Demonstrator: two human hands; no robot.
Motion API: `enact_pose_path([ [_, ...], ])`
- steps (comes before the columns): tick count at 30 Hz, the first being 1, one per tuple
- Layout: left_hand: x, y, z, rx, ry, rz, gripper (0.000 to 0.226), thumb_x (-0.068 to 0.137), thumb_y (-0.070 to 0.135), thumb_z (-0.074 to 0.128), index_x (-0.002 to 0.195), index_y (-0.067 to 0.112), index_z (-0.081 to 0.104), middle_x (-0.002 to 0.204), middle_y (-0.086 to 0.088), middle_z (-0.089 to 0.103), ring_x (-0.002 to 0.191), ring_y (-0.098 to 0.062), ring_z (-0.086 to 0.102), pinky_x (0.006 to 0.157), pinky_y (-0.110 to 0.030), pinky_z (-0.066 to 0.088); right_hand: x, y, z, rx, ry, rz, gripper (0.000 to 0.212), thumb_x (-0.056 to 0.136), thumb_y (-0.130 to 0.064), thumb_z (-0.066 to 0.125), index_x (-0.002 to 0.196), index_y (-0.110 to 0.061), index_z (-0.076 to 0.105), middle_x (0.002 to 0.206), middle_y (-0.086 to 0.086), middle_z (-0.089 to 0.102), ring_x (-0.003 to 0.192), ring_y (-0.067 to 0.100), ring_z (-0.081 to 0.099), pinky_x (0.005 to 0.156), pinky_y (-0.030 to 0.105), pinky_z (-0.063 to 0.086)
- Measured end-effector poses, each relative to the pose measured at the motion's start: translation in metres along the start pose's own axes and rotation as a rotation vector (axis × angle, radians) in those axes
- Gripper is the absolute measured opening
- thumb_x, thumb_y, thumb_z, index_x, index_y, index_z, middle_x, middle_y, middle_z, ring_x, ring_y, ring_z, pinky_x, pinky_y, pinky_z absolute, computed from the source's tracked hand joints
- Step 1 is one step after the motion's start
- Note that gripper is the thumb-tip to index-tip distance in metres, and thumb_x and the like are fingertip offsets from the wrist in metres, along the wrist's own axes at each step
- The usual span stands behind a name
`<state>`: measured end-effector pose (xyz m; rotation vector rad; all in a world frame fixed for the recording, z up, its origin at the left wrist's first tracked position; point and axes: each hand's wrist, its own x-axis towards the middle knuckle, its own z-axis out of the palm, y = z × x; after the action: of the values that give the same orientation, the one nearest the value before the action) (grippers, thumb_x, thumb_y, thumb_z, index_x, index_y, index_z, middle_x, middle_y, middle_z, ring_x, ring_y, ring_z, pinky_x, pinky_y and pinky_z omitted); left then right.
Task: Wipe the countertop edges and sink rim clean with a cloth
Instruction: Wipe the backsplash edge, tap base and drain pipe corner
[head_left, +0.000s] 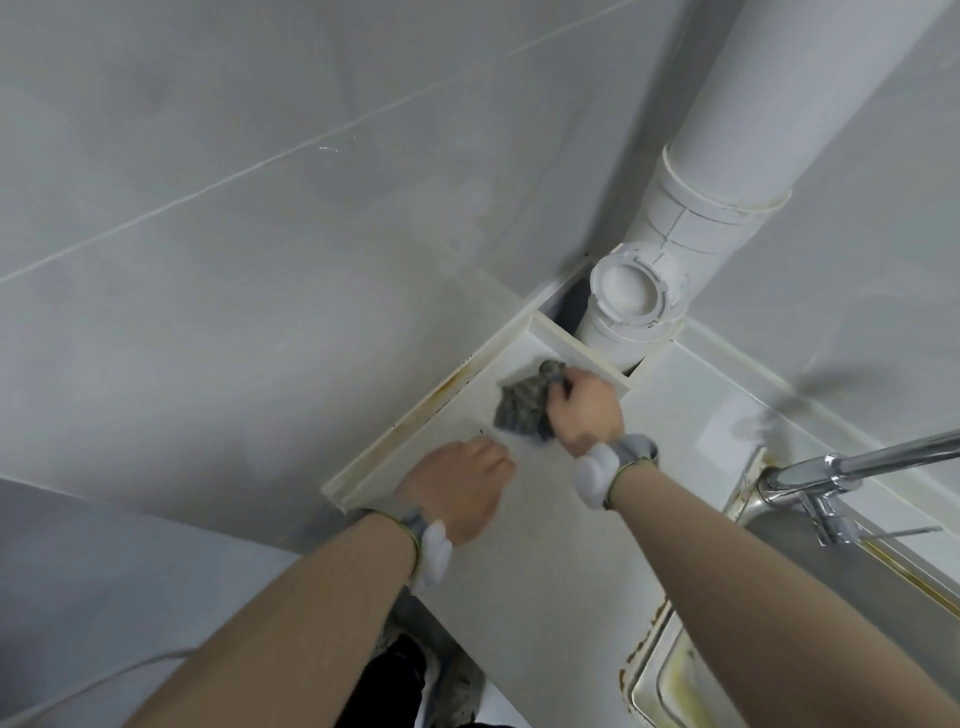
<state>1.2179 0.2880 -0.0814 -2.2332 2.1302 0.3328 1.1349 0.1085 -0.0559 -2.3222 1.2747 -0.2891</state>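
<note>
A grey knitted cloth (524, 402) lies bunched on the white countertop (561, 545), close to its far corner by the raised back edge. My right hand (584, 408) grips the cloth from the right, fingers curled over it. My left hand (460, 488) rests flat on the countertop near the left edge, fingers straight, holding nothing. The raised left edge strip (415, 415) shows yellow-brown stains. The steel sink rim (652, 670) runs at the lower right, with rust marks along its border.
A thick white drain pipe (701, 208) with a capped side opening (631, 293) rises from a gap behind the corner. A chrome faucet (821, 478) stands at the right, its spout reaching right. Grey tiled walls enclose the corner. Floor and a dark shoe show below.
</note>
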Motion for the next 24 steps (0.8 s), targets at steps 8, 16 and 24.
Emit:
enact_pose_path([
  [8, -0.006, 0.018, 0.059, -0.095, 0.099, 0.009, 0.059, 0.094, 0.039, 0.034, 0.145, 0.01, 0.043, 0.153, -0.006, 0.038, 0.142, -0.019, 0.033, 0.119, -0.038, 0.026, 0.037, -0.031, -0.02, 0.192, 0.199, 0.011, 0.016, 0.089, -0.024, 0.046, 0.082, -0.013, 0.055, 0.086, 0.011, 0.059, 0.076, 0.028, 0.052, 0.061, 0.028, 0.031],
  [16, -0.006, 0.013, 0.068, -0.182, 0.198, 0.078, 0.062, 0.094, 0.045, 0.045, 0.145, 0.009, 0.043, 0.155, -0.007, 0.035, 0.145, -0.02, 0.028, 0.117, -0.037, 0.024, 0.064, -0.066, 0.013, 0.058, 0.134, -0.074, 0.025, 0.09, -0.021, 0.051, 0.108, -0.014, 0.067, 0.118, 0.01, 0.055, 0.099, 0.026, 0.057, 0.075, 0.028, 0.042],
  [24, 0.002, 0.005, 0.066, -0.229, 0.268, 0.119, 0.064, 0.087, 0.041, 0.054, 0.14, 0.005, 0.049, 0.15, -0.012, 0.042, 0.142, -0.023, 0.034, 0.118, -0.038, 0.024, 0.066, -0.058, 0.052, -0.164, -0.126, -0.074, 0.025, 0.093, -0.033, 0.047, 0.086, -0.013, 0.059, 0.086, 0.012, 0.064, 0.072, 0.027, 0.054, 0.061, 0.028, 0.036],
])
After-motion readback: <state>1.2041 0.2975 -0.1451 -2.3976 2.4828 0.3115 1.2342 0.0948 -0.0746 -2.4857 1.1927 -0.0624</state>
